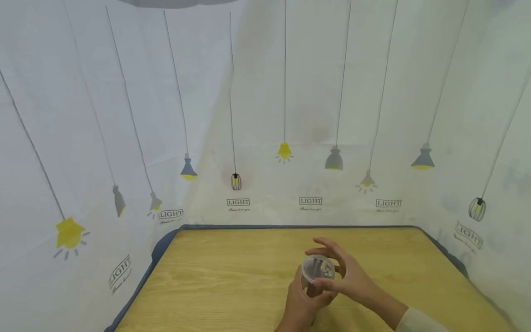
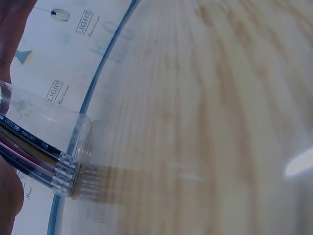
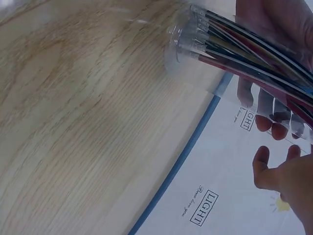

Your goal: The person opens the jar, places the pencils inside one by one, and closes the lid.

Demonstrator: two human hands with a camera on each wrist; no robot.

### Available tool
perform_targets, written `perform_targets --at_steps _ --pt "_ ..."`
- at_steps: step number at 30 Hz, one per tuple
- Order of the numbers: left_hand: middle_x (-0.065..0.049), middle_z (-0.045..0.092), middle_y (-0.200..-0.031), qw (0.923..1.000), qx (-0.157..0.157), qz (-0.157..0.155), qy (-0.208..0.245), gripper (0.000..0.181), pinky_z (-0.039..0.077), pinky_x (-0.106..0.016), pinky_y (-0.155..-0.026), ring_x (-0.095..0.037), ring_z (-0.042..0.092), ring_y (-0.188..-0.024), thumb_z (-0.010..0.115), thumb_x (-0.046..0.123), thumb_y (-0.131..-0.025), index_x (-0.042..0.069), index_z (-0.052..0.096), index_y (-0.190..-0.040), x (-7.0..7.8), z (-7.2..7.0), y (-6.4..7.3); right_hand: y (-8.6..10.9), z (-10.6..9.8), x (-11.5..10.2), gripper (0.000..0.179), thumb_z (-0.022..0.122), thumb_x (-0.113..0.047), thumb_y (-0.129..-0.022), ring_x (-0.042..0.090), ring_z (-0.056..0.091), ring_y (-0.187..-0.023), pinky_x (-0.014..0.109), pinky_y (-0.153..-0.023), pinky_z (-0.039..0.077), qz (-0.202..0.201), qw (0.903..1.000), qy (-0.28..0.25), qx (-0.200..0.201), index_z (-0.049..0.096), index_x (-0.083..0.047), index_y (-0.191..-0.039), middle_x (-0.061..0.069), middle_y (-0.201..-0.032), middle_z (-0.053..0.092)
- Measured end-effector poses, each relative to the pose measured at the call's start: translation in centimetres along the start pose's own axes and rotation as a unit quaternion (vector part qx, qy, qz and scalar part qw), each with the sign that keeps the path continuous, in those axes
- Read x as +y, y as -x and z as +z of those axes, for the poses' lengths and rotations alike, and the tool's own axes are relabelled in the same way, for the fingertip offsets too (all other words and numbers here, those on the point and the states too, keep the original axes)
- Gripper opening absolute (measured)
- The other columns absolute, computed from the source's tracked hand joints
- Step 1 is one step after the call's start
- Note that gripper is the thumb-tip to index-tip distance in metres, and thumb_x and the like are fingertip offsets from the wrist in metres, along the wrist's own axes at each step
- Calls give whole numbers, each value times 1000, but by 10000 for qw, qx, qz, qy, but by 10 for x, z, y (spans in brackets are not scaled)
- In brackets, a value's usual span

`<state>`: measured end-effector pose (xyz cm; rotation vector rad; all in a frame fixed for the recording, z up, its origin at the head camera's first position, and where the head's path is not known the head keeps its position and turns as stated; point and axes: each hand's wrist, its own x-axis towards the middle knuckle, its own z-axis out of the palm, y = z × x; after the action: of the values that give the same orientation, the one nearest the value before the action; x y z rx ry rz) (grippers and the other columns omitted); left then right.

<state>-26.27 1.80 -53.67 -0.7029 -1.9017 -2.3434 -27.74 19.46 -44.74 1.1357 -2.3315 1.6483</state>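
Note:
A clear plastic tube point(image 1: 309, 275) full of pencils is held in my left hand point(image 1: 300, 302), whose fingers wrap round its side. The round transparent top point(image 1: 317, 267) faces upward in the head view. My right hand point(image 1: 350, 276) reaches over that top, its thumb on the near rim and two fingers stretched out above the far side. In the left wrist view the pencils point(image 2: 34, 147), one marked HB, stand inside with their silvery ends at the tube's base. The right wrist view shows the pencils point(image 3: 259, 58) too, and my right hand's fingers point(image 3: 263, 169) apart from the tube's lower part.
A pale wooden table point(image 1: 224, 276) with a blue border lies beneath both hands. White cloth point(image 1: 265, 101) printed with hanging lamps and the word LIGHT surrounds it at the back and sides.

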Motion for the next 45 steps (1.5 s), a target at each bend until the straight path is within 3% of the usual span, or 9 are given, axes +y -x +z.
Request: perform_targets --at_steps 5,14,18,22,25,31,36,40,45 --pt "2 63 -151 9999 69 -8 -136 77 58 -25 -109 -21 64 -137 88 30 -97 29 47 -162 1 1 1 1 -1 0 84 89 -9 -93 10 69 -127 40 -105 58 102 9997 134 148 48 -20 -165 16 -142 72" --pt "2 67 -145 9986 241 -11 -475 73 58 -25 -104 -17 67 -130 88 28 -94 27 51 -157 1 -2 -4 0 15 -15 78 101 -30 -82 8 63 -120 50 -102 56 225 9804 1605 1121 63 -28 -150 -5 -130 71" --pt "0 67 -147 9991 196 48 -383 74 57 -25 -107 -17 66 -132 87 26 -94 23 50 -158 1 -2 -3 2 14 -11 88 100 -28 -82 9 59 -125 53 -100 55 60 9864 1366 910 56 -27 -158 2 -136 69" --pt "-1 66 -151 9994 52 87 -325 74 54 -23 -112 -17 64 -137 86 26 -97 21 47 -160 -1 -2 -1 4 6 -3 97 93 -16 -91 10 60 -136 42 -102 58 -146 9981 494 333 39 -25 -170 14 -153 65" --pt "0 64 -153 9997 -15 31 -257 75 52 -23 -115 -16 62 -140 86 28 -98 21 46 -161 -2 -2 1 5 2 1 91 86 -7 -95 10 63 -137 34 -104 58 -187 9997 86 153 38 -21 -171 18 -154 65" --pt "1 65 -150 9993 95 -70 -348 77 56 -24 -110 -17 65 -136 87 31 -96 24 47 -161 -1 0 2 4 12 -7 77 97 -15 -85 7 68 -118 42 -99 56 259 9931 675 925 59 -22 -152 5 -131 77" --pt "6 69 -141 9961 385 -160 -779 71 56 -25 -103 -14 67 -127 87 31 -94 30 52 -156 -1 0 -1 2 24 -19 74 103 -26 -79 8 65 -110 49 -99 53 347 9808 1299 1410 65 -22 -142 -1 -122 72" --pt "7 70 -140 9949 483 -217 -863 71 56 -26 -103 -14 67 -127 87 30 -93 30 53 -155 -3 0 -2 1 24 -18 78 103 -33 -80 8 60 -112 43 -98 53 291 9786 1579 1284 62 -24 -146 -1 -123 67" --pt "3 69 -146 9970 349 -196 -656 74 57 -27 -109 -19 65 -134 88 31 -95 26 50 -158 -3 -2 -1 2 10 -11 93 95 -21 -88 12 58 -128 48 -101 55 -2 9924 1097 549 44 -27 -165 8 -145 64"
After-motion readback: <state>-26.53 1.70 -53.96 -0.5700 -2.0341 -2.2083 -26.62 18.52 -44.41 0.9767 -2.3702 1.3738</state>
